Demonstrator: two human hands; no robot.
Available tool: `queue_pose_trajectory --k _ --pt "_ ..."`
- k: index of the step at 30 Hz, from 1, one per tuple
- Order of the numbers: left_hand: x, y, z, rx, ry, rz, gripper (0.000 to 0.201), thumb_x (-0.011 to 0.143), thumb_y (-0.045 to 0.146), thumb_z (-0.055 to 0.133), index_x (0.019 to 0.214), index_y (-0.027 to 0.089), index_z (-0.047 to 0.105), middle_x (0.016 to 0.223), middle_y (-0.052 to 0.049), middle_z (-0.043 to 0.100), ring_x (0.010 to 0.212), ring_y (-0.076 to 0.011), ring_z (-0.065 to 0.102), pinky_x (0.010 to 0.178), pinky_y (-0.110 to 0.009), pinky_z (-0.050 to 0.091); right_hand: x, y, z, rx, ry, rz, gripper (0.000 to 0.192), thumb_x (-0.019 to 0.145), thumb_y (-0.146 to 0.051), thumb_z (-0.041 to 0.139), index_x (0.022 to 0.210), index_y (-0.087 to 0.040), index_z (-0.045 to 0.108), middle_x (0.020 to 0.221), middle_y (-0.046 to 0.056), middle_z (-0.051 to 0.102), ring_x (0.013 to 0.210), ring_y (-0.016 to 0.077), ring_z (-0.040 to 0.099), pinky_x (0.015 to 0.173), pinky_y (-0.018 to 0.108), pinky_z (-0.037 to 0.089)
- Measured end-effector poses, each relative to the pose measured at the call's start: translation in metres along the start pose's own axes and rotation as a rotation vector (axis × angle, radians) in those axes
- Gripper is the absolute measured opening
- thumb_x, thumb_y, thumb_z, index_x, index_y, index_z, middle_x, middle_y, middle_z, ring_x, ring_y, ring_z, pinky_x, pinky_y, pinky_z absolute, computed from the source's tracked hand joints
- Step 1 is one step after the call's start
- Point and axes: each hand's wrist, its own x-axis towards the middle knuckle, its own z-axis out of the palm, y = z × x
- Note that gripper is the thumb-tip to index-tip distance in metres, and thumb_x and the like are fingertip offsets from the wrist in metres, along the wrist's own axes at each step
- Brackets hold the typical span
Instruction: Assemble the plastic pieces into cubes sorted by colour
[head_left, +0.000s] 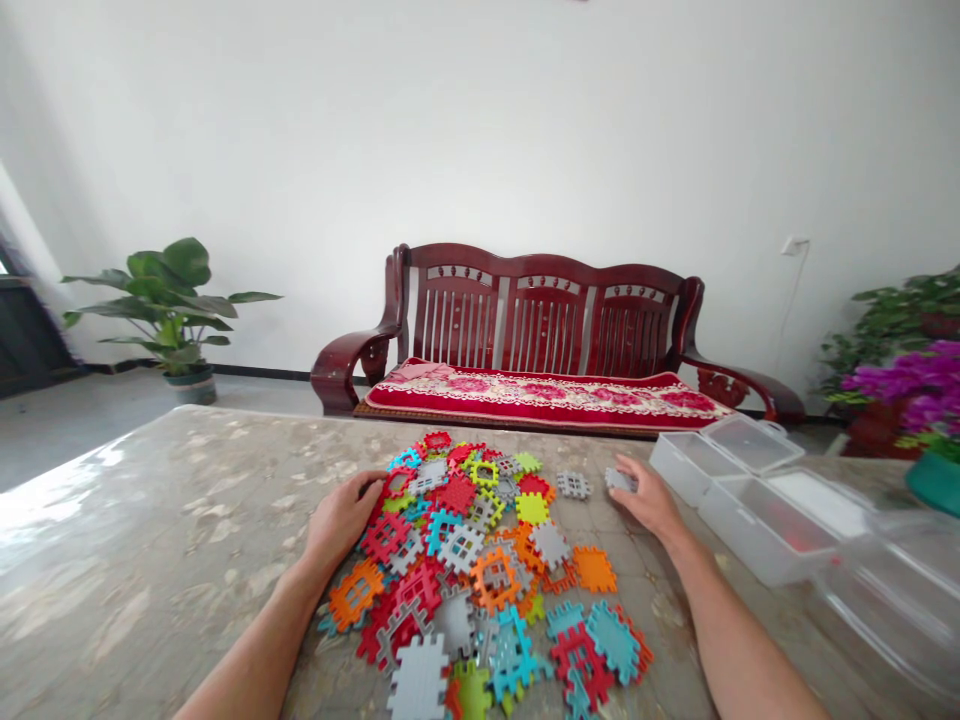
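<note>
A heap of flat plastic interlocking tiles in red, orange, blue, green and grey covers the middle of a marbled table. My left hand rests palm down on the left edge of the heap, fingers curled over red and blue tiles. My right hand lies on the table to the right of the heap, its fingers on a small grey tile. Another grey tile lies alone between that hand and the heap.
Clear plastic boxes with open lids stand at the right of the table. A dark red wooden bench with a flowered cushion is beyond the table. Potted plants stand at the left and right.
</note>
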Motion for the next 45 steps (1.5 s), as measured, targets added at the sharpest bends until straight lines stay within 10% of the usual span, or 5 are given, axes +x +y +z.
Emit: queue_pose_trajectory --k 15,45 --pt "-0.001 0.002 -0.001 0.001 -0.004 -0.01 0.041 0.091 0.041 0.039 0.115 0.029 0.069 0.115 -0.001 0.073 0.106 -0.0237 0.066 0.086 -0.03 0.048 -0.012 -0.068 0.021 -0.247 -0.191 -0.241 0.053 0.077 -0.031 0.064 0.13 -0.025 0.062 0.128 0.01 0.064 0.127 0.0296 0.049 0.107 0.046 0.036" --pt "-0.002 0.006 -0.003 -0.007 0.003 0.004 0.04 0.091 0.04 0.039 0.114 0.028 0.07 0.113 -0.002 0.073 0.104 -0.0234 0.067 0.084 -0.029 0.049 -0.017 -0.019 -0.003 -0.384 -0.048 -0.091 0.055 0.079 -0.035 0.058 0.13 -0.015 0.059 0.125 0.014 0.066 0.115 0.0318 0.057 0.101 0.047 0.041"
